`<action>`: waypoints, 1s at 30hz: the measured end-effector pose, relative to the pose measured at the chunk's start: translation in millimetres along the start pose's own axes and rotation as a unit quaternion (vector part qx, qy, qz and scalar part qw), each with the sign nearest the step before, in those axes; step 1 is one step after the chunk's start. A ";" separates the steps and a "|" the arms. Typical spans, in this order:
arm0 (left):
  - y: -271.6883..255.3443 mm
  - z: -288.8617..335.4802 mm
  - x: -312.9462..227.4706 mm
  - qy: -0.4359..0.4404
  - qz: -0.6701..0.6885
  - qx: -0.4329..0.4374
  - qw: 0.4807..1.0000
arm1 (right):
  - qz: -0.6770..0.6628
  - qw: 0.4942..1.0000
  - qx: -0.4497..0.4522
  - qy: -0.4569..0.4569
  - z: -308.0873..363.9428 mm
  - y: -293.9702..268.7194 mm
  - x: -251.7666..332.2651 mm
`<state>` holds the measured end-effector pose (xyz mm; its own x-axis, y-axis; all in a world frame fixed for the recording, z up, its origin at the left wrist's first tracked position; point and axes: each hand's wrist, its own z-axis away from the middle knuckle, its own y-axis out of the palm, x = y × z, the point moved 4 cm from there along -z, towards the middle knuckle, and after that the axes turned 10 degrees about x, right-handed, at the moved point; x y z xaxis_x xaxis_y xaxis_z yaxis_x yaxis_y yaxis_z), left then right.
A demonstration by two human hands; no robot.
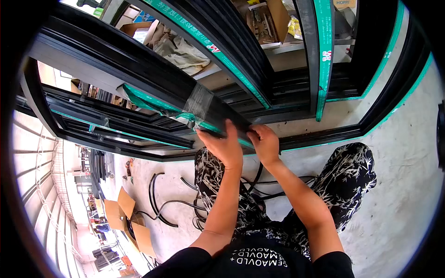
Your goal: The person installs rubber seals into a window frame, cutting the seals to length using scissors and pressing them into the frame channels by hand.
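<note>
A long black frame bar (153,69) slants across in front of me, with green protective film along its lower edge and clear tape wrapped round it. My left hand (226,147) is closed over this lower edge, thumb on the dark face and fingers partly hidden underneath. Left of it, the film (143,101) is loose and crumpled. Close by on the right, my right hand (266,146) is curled with thumb and fingers pinched at the bar's end. A black rubber strip (258,176) hangs from below this hand toward the floor; the pinch itself is mostly hidden.
More black frame bars with green film (324,55) stand around the far side. Black strips (157,199) coil over the pale floor between my legs and toward an open cardboard box (121,217) at left. Shelving behind holds a cloth (178,51) and cardboard boxes (276,18).
</note>
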<state>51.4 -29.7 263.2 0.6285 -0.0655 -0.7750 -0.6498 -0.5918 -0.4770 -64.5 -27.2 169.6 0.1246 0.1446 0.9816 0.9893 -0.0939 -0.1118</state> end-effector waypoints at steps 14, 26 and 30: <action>8.5 15.4 18.8 -0.064 -0.035 0.044 0.996 | -0.028 0.999 0.017 0.023 -1.0 0.3 -4.6; 15.2 34.0 35.0 -0.068 -0.014 0.031 0.997 | -0.026 0.999 0.021 0.015 -1.5 -4.0 5.2; 18.0 42.8 47.7 -0.129 -0.023 0.048 0.990 | -0.019 0.999 0.010 0.024 0.8 0.2 3.4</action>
<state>51.4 -9.0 199.9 0.5362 0.1749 -0.8258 -0.6682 -0.5098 -0.5418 -63.9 -25.9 172.8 0.0829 0.1006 0.9915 0.9947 -0.0694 -0.0761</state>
